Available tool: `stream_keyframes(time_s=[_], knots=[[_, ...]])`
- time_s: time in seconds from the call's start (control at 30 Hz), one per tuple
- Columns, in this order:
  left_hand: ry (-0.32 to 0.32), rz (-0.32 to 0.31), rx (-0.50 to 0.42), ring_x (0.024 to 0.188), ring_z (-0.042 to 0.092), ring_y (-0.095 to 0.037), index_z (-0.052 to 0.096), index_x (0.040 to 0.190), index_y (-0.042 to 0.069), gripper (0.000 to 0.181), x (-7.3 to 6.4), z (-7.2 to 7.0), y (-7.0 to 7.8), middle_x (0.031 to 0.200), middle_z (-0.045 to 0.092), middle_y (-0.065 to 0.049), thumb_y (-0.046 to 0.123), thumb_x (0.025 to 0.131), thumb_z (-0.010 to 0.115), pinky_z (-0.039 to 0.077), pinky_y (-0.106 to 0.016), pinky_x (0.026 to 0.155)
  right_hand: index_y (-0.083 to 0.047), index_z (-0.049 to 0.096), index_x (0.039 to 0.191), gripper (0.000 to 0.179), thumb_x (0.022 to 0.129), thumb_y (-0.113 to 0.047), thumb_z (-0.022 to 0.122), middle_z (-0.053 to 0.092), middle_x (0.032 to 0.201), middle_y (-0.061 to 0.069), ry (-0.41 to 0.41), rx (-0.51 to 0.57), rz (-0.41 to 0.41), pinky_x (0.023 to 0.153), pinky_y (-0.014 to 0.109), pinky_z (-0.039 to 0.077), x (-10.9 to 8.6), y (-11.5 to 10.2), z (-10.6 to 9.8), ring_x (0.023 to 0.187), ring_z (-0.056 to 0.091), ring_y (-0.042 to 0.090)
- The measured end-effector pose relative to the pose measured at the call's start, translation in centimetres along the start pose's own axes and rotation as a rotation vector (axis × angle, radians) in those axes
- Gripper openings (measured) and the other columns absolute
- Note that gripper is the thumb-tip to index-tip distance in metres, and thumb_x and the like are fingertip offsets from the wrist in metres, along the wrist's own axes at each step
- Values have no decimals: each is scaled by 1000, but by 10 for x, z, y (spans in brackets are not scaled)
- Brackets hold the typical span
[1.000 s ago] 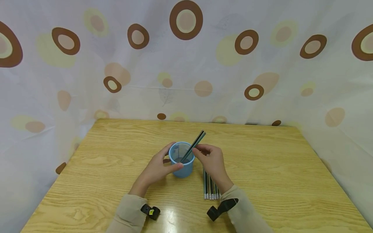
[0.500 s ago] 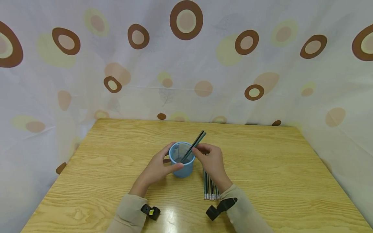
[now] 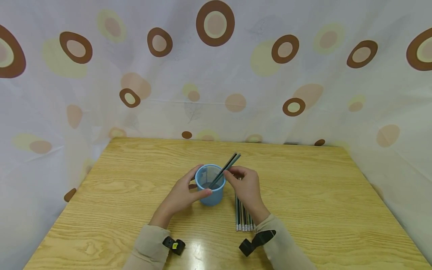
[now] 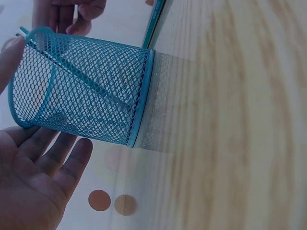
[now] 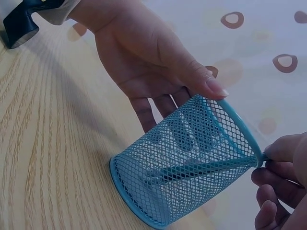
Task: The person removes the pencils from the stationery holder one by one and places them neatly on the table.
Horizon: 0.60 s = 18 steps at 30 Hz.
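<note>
A blue mesh pencil cup stands upright on the wooden table. My left hand holds it from the left, thumb over the near rim and fingers round the far side. At least two dark green and black pencils lean inside it, their upper ends tilted right above the rim. My right hand pinches them at the cup's right rim. Through the mesh in the right wrist view, the pencils slant down toward the cup's bottom. Under my right wrist lies a row of several pencils, partly hidden.
The wood-grain table runs back to a pale curtain printed with brown and yellow ovals, which also hangs at both sides. Black straps with small camera mounts sit on both sleeves.
The upper ends of the pinched pencils have shifted slightly to the right and down. The cup and my left hand stay in place, and the row on the table looks the same.
</note>
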<state>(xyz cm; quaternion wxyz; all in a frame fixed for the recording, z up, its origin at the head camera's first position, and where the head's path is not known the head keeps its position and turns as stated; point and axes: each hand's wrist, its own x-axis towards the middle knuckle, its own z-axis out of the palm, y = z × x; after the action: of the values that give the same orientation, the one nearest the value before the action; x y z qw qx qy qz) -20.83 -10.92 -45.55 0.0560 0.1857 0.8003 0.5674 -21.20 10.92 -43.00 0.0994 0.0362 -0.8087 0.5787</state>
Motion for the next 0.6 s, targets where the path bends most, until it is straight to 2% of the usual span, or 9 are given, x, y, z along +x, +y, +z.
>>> stream_keyframes(time_s=[0.33, 0.43, 0.53, 0.6], knots=[[-14, -15, -13, 138, 38, -28, 30, 156, 19, 83, 0, 0, 2, 152, 40, -6, 27, 88, 78, 40, -53, 106, -6, 78, 94, 14, 90, -19, 76, 71, 90, 6, 20, 24, -50, 72, 31, 49, 0, -1, -5, 84, 60, 20], [-21, -26, -24, 139, 37, -32, 29, 156, 14, 83, -2, -1, 12, 153, 38, -11, 21, 89, 77, 39, -55, 107, -7, 78, 94, 15, 90, -21, 75, 70, 90, 5, 18, 40, -51, 70, 30, 50, -1, -2, -8, 84, 60, 20], [-22, -24, -21, 138, 38, -32, 29, 156, 15, 84, -2, -1, 12, 153, 38, -11, 22, 89, 77, 40, -54, 106, -8, 77, 94, 15, 90, -22, 75, 70, 89, 4, 21, 52, -53, 68, 29, 50, -3, -3, -10, 84, 61, 20], [-17, -14, -19, 137, 40, -29, 30, 156, 19, 84, -1, -1, 7, 152, 40, -7, 27, 88, 78, 41, -53, 106, -8, 77, 94, 16, 90, -23, 75, 70, 89, 4, 27, 56, -57, 67, 30, 50, -4, -3, -11, 84, 61, 20]])
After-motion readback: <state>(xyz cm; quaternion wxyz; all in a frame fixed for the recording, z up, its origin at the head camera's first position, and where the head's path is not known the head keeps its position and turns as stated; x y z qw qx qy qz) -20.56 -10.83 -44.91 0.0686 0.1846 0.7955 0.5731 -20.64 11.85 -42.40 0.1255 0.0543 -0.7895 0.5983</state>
